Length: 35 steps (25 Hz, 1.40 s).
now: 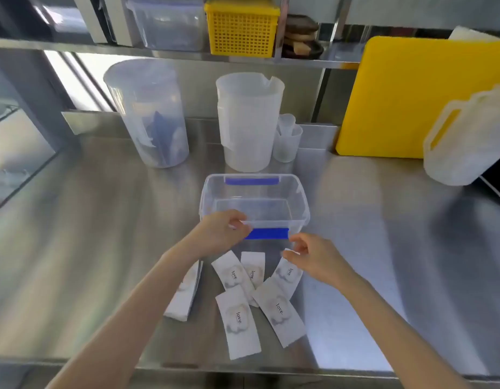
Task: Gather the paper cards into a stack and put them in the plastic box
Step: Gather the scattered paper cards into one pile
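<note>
Plastic box [297,197] holds nothing; paper cards [240,318] lie before it.

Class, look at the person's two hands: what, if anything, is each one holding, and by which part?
The left hand grips the clear plastic box by its near rim. The right hand pinches the top end of one "love" paper card.

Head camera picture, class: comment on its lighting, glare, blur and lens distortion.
In the head view, bright daylight glares off the steel counter; wide-angle distortion bows the shelf and counter edges; the left hand at the plastic box and the right hand are slightly motion-blurred; the "love" print on the paper cards stays legible.
</note>
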{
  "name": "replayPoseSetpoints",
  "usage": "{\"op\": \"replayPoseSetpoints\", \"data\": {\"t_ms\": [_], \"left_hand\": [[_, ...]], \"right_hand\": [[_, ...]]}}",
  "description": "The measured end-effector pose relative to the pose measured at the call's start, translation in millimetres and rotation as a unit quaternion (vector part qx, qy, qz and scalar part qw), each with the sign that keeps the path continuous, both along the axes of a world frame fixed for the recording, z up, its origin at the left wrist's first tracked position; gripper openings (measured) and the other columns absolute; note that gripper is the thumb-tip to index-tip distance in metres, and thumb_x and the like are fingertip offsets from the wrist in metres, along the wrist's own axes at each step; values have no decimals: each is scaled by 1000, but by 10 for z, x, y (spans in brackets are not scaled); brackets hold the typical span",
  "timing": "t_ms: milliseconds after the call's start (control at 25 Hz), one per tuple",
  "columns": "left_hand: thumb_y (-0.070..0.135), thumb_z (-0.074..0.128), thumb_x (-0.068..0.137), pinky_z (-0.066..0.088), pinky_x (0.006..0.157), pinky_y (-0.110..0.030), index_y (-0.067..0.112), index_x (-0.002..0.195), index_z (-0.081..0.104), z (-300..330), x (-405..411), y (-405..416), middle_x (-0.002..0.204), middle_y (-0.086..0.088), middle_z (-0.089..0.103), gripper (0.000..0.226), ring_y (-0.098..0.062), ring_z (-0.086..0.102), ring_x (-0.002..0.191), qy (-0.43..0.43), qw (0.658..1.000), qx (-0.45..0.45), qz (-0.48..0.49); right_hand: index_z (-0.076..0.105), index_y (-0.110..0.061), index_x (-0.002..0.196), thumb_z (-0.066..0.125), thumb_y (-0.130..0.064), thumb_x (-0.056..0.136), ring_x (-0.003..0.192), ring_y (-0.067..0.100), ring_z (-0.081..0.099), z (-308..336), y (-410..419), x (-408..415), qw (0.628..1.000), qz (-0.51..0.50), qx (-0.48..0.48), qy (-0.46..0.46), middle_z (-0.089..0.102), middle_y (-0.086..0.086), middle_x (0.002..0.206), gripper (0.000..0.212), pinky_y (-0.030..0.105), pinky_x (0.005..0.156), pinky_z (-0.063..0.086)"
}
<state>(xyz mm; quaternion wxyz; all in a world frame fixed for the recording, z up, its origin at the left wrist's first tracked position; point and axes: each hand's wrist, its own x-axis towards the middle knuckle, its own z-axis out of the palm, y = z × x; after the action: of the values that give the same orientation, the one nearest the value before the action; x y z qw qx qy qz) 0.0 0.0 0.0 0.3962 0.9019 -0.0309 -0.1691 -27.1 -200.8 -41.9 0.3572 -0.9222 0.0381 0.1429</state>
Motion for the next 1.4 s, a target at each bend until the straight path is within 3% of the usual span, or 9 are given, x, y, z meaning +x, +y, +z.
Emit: {"op": "replayPoseSetpoints", "data": {"t_ms": [120, 240, 400, 680, 920, 1040, 1160, 1320, 1400], "left_hand": [[30, 50, 84, 36, 63, -5, 22, 105, 60, -268, -97, -85, 99, 1, 60, 24, -16, 51, 86, 34, 999, 30, -23], [32, 52, 84, 37, 85, -21, 18, 118, 55, -588, -197, -212, 117, 1, 63, 37, -17, 55, 106, 67, 996, 56, -32], [32, 54, 83, 38, 97, -30, 15, 123, 50, -952, -273, -373, 125, -5, 59, 44, -23, 53, 113, 74, 990, 107, -54], [33, 58, 79, 39, 101, -43, 14, 125, 43, -1324, -317, -519, 133, -9, 44, 52, -29, 43, 121, 96, 976, 170, -95], [37, 62, 76, 37, 94, -38, 15, 112, 46, -1423, -293, -569, 123, -7, 51, 45, -27, 44, 115, 61, 976, 191, -84], [36, 64, 75, 43, 83, -26, 16, 98, 49, -1375, -278, -515, 107, -6, 60, 34, -21, 54, 96, 88, 991, 96, -44], [33, 64, 78, 42, 49, -5, 18, 83, 50, -1264, -305, -424, 80, 2, 60, 20, -9, 57, 65, 151, 986, -68, 29], [22, 58, 84, 53, 79, -31, 9, 93, 62, -1125, -418, -338, 94, -13, 69, 17, -25, 65, 84, 204, 918, -301, 159], [20, 55, 86, 53, 75, -32, 15, 88, 64, -1071, -495, -283, 86, -8, 69, 11, -21, 65, 78, 226, 891, -358, 162]], "right_hand": [[54, -15, 114, 62, -33, 78, 88, 19, 56, -247, 43, -97, 999, -24, -8, 46, 62, 6, 109, 41, 29, 75, 46], [51, -14, 116, 60, -32, 79, 100, 25, 57, -564, 125, -263, 996, -20, -44, 81, 58, 10, 118, 43, 28, 77, 43], [39, -10, 118, 58, -39, 77, 109, 28, 47, -856, 185, -400, 988, -14, -121, 100, 47, 13, 122, 53, 35, 86, 46], [41, -7, 115, 58, -43, 78, 112, 27, 45, -971, 197, -428, 981, -7, -170, 88, 49, 13, 122, 55, 36, 91, 43], [43, -8, 111, 60, -40, 77, 109, 27, 50, -976, 184, -454, 986, -16, -140, 92, 53, 11, 117, 50, 36, 89, 42], [40, -13, 95, 64, -29, 75, 91, 25, 55, -922, 159, -463, 995, -55, -40, 75, 49, 6, 98, 35, 31, 71, 46], [41, -19, 88, 65, -25, 76, 73, 11, 53, -830, 147, -454, 992, -90, 70, 50, 54, -2, 89, 27, 17, 54, 37], [51, -25, 85, 64, -25, 78, 75, 7, 58, -733, 278, -466, 968, -129, 210, 47, 61, -10, 83, 15, 13, 54, 43], [52, -27, 88, 63, -27, 81, 76, 3, 58, -699, 403, -461, 961, -129, 241, 42, 59, -16, 83, 13, 8, 50, 43]]}}
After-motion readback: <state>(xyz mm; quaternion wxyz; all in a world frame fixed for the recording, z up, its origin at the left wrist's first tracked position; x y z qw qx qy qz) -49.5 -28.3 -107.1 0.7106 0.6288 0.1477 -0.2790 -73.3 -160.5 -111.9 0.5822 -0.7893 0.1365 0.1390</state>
